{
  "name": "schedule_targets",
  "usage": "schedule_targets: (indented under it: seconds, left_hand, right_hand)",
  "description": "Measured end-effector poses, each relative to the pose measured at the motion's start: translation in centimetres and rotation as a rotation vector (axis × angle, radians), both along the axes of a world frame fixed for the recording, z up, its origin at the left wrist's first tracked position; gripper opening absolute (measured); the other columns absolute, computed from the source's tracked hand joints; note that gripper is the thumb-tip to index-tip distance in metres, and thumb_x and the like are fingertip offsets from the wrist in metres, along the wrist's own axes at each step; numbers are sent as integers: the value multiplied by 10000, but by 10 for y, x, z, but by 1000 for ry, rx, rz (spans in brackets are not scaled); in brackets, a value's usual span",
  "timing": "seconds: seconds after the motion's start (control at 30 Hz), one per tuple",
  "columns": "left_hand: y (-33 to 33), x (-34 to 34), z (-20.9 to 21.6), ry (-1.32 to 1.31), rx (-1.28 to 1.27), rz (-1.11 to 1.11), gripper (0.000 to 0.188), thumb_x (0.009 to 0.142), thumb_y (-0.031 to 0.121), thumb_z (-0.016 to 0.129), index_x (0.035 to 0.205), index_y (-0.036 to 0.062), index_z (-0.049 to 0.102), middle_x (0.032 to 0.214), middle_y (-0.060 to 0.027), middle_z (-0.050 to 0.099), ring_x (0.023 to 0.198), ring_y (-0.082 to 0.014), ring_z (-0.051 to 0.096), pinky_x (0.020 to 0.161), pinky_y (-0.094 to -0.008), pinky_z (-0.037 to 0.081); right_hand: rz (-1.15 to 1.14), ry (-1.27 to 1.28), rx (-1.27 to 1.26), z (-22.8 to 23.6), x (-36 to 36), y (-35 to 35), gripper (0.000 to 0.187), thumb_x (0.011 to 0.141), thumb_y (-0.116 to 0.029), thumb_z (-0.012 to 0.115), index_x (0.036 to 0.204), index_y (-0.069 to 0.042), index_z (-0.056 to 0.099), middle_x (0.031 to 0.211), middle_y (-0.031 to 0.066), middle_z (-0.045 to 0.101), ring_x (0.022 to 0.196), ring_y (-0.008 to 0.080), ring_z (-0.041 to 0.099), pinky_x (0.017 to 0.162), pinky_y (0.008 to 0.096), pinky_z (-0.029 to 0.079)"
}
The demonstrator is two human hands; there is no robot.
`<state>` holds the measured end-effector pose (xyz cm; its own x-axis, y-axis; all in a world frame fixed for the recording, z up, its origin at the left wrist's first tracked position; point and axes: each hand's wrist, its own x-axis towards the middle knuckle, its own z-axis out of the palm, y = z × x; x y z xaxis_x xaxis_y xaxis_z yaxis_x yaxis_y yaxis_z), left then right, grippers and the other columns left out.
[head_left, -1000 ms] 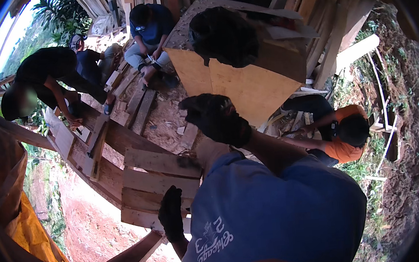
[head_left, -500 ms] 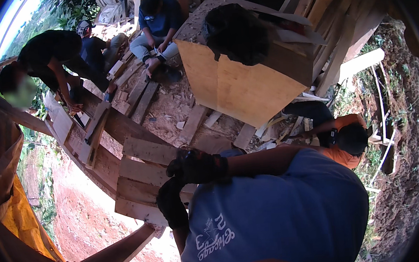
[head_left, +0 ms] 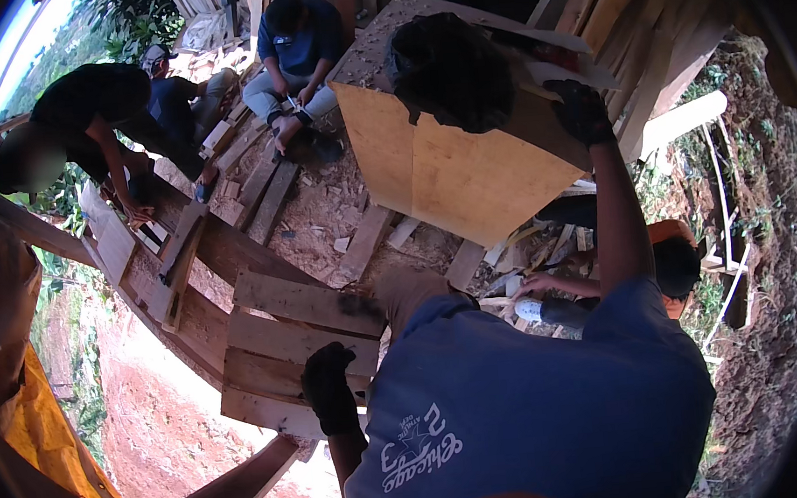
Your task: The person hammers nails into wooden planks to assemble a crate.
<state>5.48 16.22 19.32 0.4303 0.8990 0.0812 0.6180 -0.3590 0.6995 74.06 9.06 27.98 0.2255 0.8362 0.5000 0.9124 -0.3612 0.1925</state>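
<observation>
My left hand, in a black glove, is over the right part of several side-by-side wooden planks. Its fingers look curled; whatever they may hold is lost in the dark glove. With the arm stretched out to the far right, my right hand, also black-gloved, reaches the edge of a large wooden box. Its fingers are extended near a pale thin sheet lying on the box top. A black plastic bag sits on the same top, left of that hand.
A person bends over boards at the far left. Another person sits behind, beside someone crouching. Close to my right side is a person in an orange cap. Loose planks and wood chips lie on the ground; lumber leans at upper right.
My right hand has left the planks and swung far right to the box top. My left hand stays by the planks. The person at my right has shifted, with a forearm now showing.
</observation>
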Motion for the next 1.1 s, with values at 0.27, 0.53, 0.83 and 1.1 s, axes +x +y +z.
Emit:
schedule_targets:
  seconds: [0.27,0.53,0.83,1.1]
  left_hand:
    - [9,-2,-3,-130,-64,-41,205,916,108,648,970,17,823,1096,-138,809,1072,-271,759,967,-395,593]
    - [1,0,-3,-212,-205,83,185,903,111,697,1002,14,819,1110,-147,804,1070,-287,754,959,-397,590]
    - [13,10,-26,-51,-65,-128,156,897,92,751,1009,-3,803,1104,-158,791,1051,-314,743,950,-414,586]
    - [25,29,-8,-206,-239,-236,134,914,86,734,1000,12,806,1088,-141,796,1042,-299,746,956,-413,593]
  right_hand:
    - [-184,-196,-214,-55,79,47,425,1007,-212,522,1390,-264,700,1257,98,704,1120,314,679,964,499,560]
    - [-407,644,466,52,-5,-30,404,973,-266,779,1365,-190,722,1250,182,755,1152,325,740,992,441,587]
    - [174,2242,1565,-75,-116,-134,365,1078,-267,694,1276,40,677,1257,224,732,1116,338,735,1011,434,633]
    - [556,2686,1481,-96,-236,-57,337,1104,-163,649,1369,44,619,1240,184,678,1203,297,686,1098,434,588]
